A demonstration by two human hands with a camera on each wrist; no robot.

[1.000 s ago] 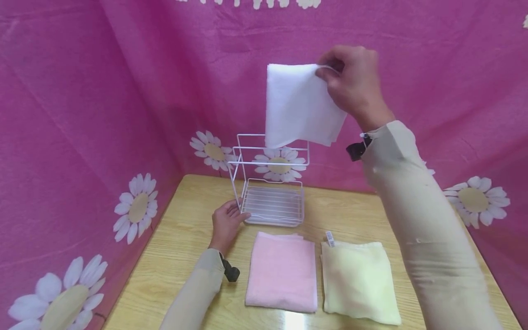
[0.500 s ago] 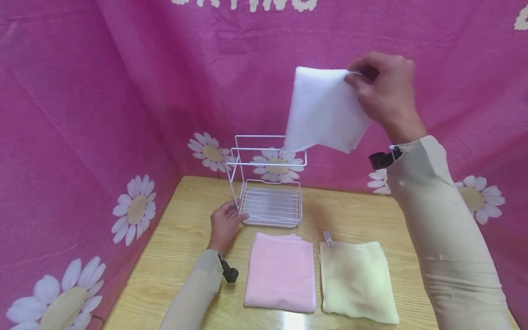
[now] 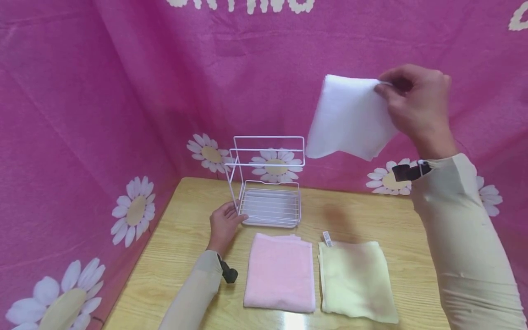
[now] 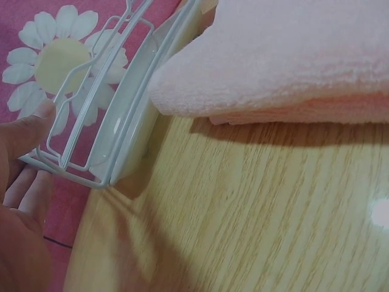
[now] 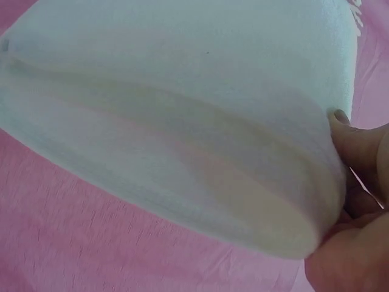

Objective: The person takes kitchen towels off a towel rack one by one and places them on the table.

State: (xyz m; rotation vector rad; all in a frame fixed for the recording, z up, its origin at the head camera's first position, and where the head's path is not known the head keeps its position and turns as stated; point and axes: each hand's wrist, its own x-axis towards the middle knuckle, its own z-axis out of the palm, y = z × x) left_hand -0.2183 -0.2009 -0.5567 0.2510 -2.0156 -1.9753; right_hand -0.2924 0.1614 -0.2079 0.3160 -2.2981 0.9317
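Observation:
My right hand (image 3: 422, 107) pinches a folded white towel (image 3: 350, 117) by its upper right corner, and the towel hangs in the air to the right of the rack. In the right wrist view the thumb lies on the front of the white towel (image 5: 182, 121) and the other fingers are behind it. Down at the table, my left hand (image 3: 224, 224) holds the lower left corner of a white wire rack (image 3: 270, 206). The left wrist view has the thumb (image 4: 42, 115) over the rack's wire and fingers below. The rack's top bars have nothing on them.
A folded pink towel (image 3: 280, 272) lies in front of the rack on the wooden table (image 3: 181, 256). Right of it lies a folded yellow towel (image 3: 356, 282) with a small tag (image 3: 327, 239). A pink flowered cloth (image 3: 136, 91) hangs behind and at the sides.
My right hand has carried the white towel to the right and slightly down, away from above the rack. The left hand stays on the rack's corner.

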